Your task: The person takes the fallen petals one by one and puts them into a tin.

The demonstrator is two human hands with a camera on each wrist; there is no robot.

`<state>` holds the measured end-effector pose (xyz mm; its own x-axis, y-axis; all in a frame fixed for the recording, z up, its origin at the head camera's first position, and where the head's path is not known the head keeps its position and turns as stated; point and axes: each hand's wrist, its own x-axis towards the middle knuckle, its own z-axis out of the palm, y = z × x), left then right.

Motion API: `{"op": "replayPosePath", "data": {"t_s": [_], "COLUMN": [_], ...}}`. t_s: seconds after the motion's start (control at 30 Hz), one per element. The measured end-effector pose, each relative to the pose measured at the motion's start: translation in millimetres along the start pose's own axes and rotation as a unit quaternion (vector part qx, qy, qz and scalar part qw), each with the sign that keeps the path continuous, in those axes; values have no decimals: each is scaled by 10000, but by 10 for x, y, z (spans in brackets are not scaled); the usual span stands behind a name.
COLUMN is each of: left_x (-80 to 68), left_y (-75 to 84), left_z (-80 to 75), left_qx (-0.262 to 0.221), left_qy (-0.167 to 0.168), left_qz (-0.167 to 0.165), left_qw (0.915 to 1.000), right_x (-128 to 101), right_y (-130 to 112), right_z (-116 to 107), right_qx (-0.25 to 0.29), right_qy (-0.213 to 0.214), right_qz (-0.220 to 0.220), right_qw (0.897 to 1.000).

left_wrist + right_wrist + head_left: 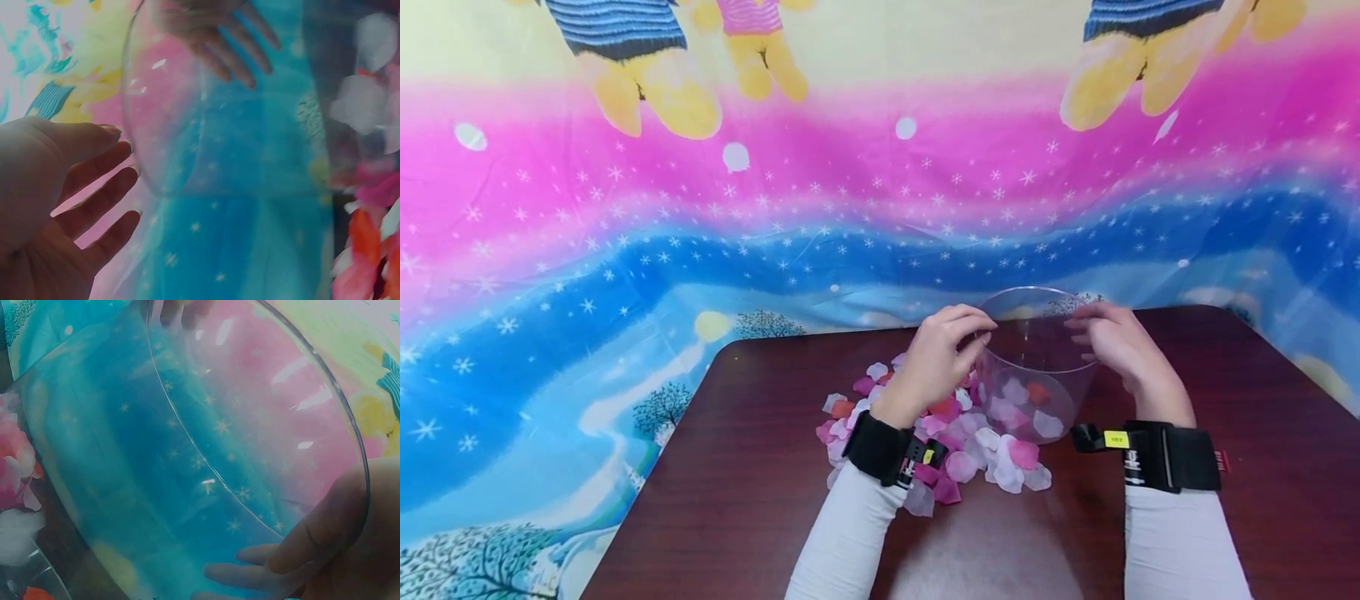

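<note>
Tub: a clear plastic tub (pixel 1037 367), round and open at the top, tilted so its mouth faces partly away from the person. Its wall is see-through, so the cloth's blue and pink show through it in both wrist views. A few pink, white and red petals lie inside, near its bottom.

Place of the tub: on the dark bench (pixel 1262 400), between the two hands, its lower end at the edge of the petal heap.

Left hand: the left hand (pixel 936 362) is at the tub's left rim, fingers (pixel 100 200) fairly straight and spread. In the left wrist view their tips lie just beside the rim; I cannot tell if they touch it.

Right hand: the right hand (pixel 1120 346) holds the right side of the tub. In the right wrist view the thumb (pixel 319 531) presses over the rim (pixel 350 425) and the fingers lie curled against the outer wall below it.

Petals: a loose heap of cloth petals (pixel 947 442) in pink, white and red, below the left hand's fingers and spreading toward the person.

Behind: a bright cloth (pixel 625 250) with pink and blue bands and white stars, beyond the fingers of both hands.

Wrists: a black band on each, over pale sleeves.
</note>
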<state>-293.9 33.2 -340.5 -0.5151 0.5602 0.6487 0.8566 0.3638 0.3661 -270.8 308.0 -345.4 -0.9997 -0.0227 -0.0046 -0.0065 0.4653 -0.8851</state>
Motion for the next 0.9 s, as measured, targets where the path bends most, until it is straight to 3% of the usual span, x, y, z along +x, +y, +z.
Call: {"op": "replayPosePath", "data": {"t_s": [0.17,0.3,0.4,0.53,0.67,0.9], "left_x": [-67,-188,-304,-443,-545,-576], "left_y": [-133,-325,-509,-749,-904,-979], "left_z": [-269,-473,-578,-625,-634,-564], "left_qx": [-73,38,57,118,244,133], "left_qy": [32,-220,-333,-489,-727,-996], "left_qz": [-393,-1077,-1672,-2282,-2658,-2719], "left_qw": [9992,9939,9853,9723,9610,9571], "right_x": [-2,5,8,-4,-2,23], "right_y": [-7,-7,-3,18,30,23], "right_z": [1,0,5,-8,-11,30], "right_qx": [-34,-34,-43,-92,-138,-128], "right_qy": [7,-32,-56,-22,-1,76], "right_qz": [8,58,53,-16,-57,-29], "right_qw": [10000,10000,10000,10000,9999,9999]}}
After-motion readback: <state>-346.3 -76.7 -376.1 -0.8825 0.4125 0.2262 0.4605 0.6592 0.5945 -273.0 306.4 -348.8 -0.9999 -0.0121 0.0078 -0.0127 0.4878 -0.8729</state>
